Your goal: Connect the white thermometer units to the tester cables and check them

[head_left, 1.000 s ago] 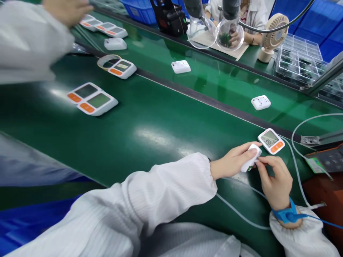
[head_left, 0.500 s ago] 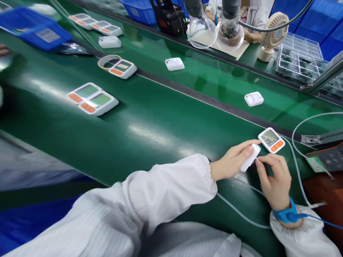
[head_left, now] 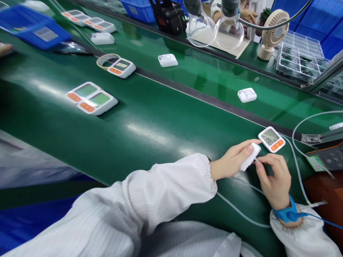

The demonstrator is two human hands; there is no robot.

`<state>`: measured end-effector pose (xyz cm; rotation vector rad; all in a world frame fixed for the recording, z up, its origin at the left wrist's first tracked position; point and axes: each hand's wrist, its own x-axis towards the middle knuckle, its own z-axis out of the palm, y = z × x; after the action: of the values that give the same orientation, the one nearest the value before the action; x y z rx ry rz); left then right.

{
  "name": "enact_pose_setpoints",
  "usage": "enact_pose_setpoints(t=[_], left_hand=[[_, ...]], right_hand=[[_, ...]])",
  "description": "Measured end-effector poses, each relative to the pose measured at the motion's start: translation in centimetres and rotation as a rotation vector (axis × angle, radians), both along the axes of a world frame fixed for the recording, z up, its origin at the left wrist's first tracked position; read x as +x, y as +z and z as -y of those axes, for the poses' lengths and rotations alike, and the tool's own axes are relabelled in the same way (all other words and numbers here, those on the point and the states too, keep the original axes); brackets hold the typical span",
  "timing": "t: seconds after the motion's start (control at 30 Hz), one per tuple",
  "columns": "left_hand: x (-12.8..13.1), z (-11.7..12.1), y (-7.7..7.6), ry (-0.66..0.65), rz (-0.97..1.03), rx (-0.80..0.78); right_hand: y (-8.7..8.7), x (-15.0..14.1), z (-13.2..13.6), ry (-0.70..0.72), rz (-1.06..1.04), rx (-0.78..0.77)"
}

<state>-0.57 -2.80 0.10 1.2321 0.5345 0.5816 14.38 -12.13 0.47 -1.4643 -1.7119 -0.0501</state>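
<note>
My left hand [head_left: 234, 159] is closed around a white plastic device [head_left: 251, 157], held tilted on edge above the green work surface. Close to its lower right edge, my right hand [head_left: 274, 176] pinches a small, thin, pale piece, too small to make out. A blue wrist strap [head_left: 288, 214] circles my right wrist. Just beyond my fingers lies a white digital display unit [head_left: 271, 139] with orange buttons, its screen lit with digits. A thin white cable [head_left: 241, 213] runs under my hands.
Two display units [head_left: 92, 98] lie side by side at left; another [head_left: 121, 67] rests by a tape roll [head_left: 103, 61]. White devices [head_left: 247, 95] lie on the far green belt [head_left: 203, 76]. A blue bin [head_left: 45, 34], small fan [head_left: 274, 30] and co-worker's hand [head_left: 248, 15] are farther off.
The white devices on the far belt have shifted left, and another appears at the right edge. The co-worker's hands across the belt have moved. My hands have hardly moved.
</note>
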Motion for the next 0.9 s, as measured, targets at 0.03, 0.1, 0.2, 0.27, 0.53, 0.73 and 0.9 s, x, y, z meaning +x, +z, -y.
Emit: enact_pose_setpoints(t=[0.03,0.1,0.2,0.27,0.53,0.73,0.9], left_hand=[[0.0,0.0,0.02,-0.004,0.001,0.002],[-0.04,0.02,0.07,-0.01,-0.001,0.018],[-0.12,0.06,0.16,-0.012,-0.019,0.054],[-0.17,0.07,0.15,-0.019,-0.03,0.065],[-0.1,0.0,-0.27,-0.034,-0.032,0.084],[-0.19,-0.01,-0.2,-0.049,-0.065,0.117],[-0.29,0.07,-0.07,-0.045,-0.077,0.175]], right_hand=[[0.03,-0.02,0.02,0.006,-0.011,-0.009],[0.1,-0.09,0.08,0.009,-0.037,-0.024],[0.2,-0.25,0.13,0.005,-0.061,-0.025],[0.27,-0.35,0.12,0.001,-0.063,-0.027],[0.36,-0.51,0.0,0.034,-0.066,-0.015],[0.39,-0.48,0.0,0.031,-0.086,-0.024],[0.44,-0.53,0.08,0.054,-0.099,-0.041]])
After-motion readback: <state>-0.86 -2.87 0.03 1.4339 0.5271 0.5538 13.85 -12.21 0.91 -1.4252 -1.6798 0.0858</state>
